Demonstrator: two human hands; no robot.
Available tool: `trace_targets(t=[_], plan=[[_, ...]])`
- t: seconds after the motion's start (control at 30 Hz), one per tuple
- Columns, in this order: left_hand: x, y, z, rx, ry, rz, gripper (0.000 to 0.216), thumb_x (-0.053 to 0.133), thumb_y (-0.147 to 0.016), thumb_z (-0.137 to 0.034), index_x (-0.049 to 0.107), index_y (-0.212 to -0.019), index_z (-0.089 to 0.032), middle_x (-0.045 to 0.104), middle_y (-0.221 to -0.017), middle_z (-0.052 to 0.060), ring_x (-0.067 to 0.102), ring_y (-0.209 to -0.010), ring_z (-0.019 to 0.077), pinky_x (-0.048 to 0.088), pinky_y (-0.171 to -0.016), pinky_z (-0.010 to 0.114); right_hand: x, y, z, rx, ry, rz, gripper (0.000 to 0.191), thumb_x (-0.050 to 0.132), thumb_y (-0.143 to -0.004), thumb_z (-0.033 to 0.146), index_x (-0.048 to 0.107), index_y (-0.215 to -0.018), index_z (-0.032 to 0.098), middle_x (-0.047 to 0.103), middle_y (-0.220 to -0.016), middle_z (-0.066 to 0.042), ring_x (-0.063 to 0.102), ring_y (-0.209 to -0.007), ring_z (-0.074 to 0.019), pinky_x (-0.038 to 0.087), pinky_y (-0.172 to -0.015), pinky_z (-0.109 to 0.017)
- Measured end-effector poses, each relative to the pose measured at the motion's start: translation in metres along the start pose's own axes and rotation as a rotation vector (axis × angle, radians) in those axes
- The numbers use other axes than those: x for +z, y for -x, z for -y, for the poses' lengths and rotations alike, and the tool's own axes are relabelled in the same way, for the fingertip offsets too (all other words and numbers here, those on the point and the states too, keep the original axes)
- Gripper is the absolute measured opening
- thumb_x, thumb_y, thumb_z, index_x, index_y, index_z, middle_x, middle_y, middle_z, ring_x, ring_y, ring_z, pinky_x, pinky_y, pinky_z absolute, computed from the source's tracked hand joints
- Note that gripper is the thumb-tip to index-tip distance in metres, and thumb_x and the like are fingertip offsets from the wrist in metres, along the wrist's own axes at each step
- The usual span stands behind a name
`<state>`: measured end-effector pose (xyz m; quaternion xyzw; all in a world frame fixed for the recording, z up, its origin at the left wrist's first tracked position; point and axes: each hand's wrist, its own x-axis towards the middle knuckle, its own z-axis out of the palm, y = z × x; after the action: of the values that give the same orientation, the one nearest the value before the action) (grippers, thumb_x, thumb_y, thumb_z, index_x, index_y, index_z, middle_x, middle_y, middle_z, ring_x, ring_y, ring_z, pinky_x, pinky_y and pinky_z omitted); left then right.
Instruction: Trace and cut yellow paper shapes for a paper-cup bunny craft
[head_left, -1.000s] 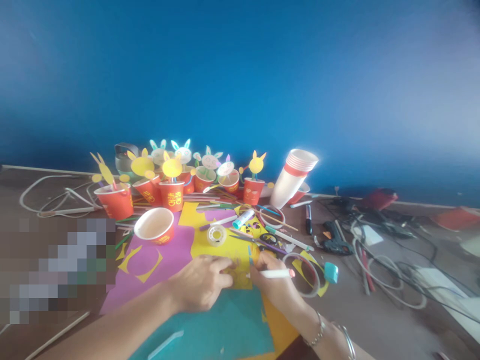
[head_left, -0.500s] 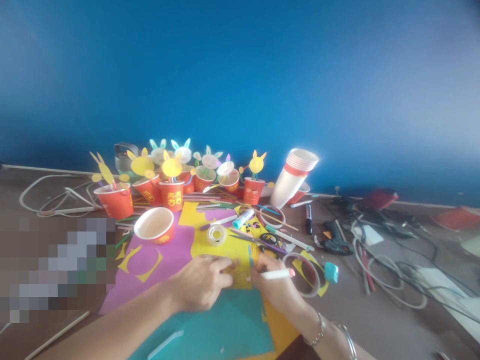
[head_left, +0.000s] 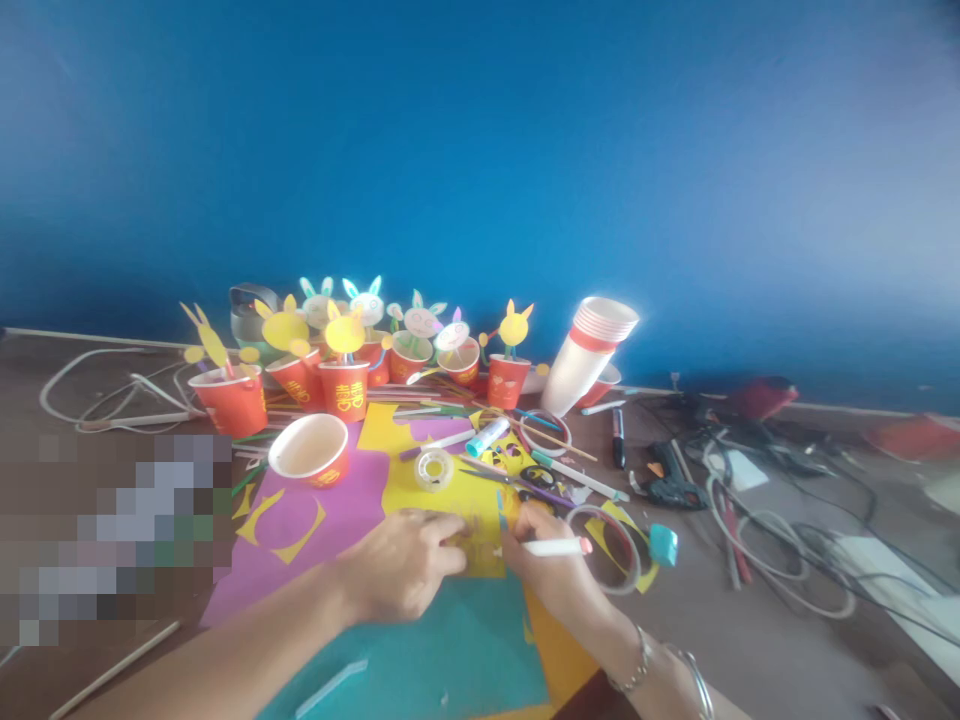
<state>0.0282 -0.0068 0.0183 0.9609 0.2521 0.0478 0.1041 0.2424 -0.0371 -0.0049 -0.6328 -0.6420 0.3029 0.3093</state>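
Hardly shifted, the right hand's point(head_left: 561, 582) fingers hold a white marker point(head_left: 553, 548); left hand point(head_left: 401, 572) half-curled on yellow paper point(head_left: 403, 490), grip unclear.

Tape roll point(head_left: 433, 484) on paper point(head_left: 465, 496)

The left hand point(head_left: 397, 568) lies palm-down, the right hand point(head_left: 551, 572) pinching with curled fingers point(head_left: 531, 520).

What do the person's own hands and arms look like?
The left hand and right hand wear no gloves, and no sleeves show. The right wrist has a silvery chain bracelet and a smooth silvery bangle; the left wrist shows none.
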Motion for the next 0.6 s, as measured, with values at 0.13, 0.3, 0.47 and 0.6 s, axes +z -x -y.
trace_targets(t=[0.13, 0.3, 0.47, 0.6], plan=[[0.0011, -0.0003, 0.0003, 0.007, -0.005, -0.007, 0.021, 0.044, -0.080, -0.014, 0.061, -0.086, -0.024, 0.061, -0.110, 0.001, 0.062, -0.081, 0.0194, 0.048, -0.067, 0.031, 0.0011, -0.0006, -0.0028, 0.011, 0.042, 0.032, 0.024, 0.054, -0.069, 0.021, 0.035, -0.054, 0.021, 0.038, -0.049, 0.006, 0.035, -0.048, -0.0105, 0.025, -0.042, -0.022], [0.0008, 0.0001, -0.0003, 0.004, -0.010, -0.008, 0.021, 0.044, -0.080, -0.014, 0.062, -0.087, -0.024, 0.061, -0.109, 0.001, 0.062, -0.079, 0.0191, 0.048, -0.066, 0.031, 0.0021, -0.0019, -0.0046, 0.018, 0.014, -0.010, 0.026, 0.054, -0.069, 0.022, 0.034, -0.054, 0.021, 0.038, -0.050, 0.005, 0.035, -0.050, -0.0106, 0.026, -0.043, -0.021], [0.0004, 0.0001, -0.0003, 0.004, -0.004, -0.015, 0.022, 0.044, -0.080, -0.014, 0.062, -0.088, -0.024, 0.060, -0.111, 0.001, 0.062, -0.081, 0.0191, 0.048, -0.066, 0.031, -0.0003, -0.0005, 0.0003, -0.003, -0.024, 0.013, 0.026, 0.054, -0.071, 0.023, 0.033, -0.055, 0.022, 0.037, -0.051, 0.005, 0.034, -0.050, -0.0110, 0.026, -0.043, -0.022], [0.0020, -0.0001, 0.0004, 0.008, 0.002, -0.019, 0.022, 0.044, -0.080, -0.014, 0.062, -0.087, -0.024, 0.060, -0.111, 0.001, 0.062, -0.082, 0.0192, 0.048, -0.067, 0.032, 0.0004, -0.0007, -0.0013, -0.002, -0.010, 0.032, 0.027, 0.056, -0.070, 0.023, 0.034, -0.054, 0.022, 0.038, -0.051, 0.005, 0.034, -0.050, -0.0112, 0.026, -0.043, -0.022]])
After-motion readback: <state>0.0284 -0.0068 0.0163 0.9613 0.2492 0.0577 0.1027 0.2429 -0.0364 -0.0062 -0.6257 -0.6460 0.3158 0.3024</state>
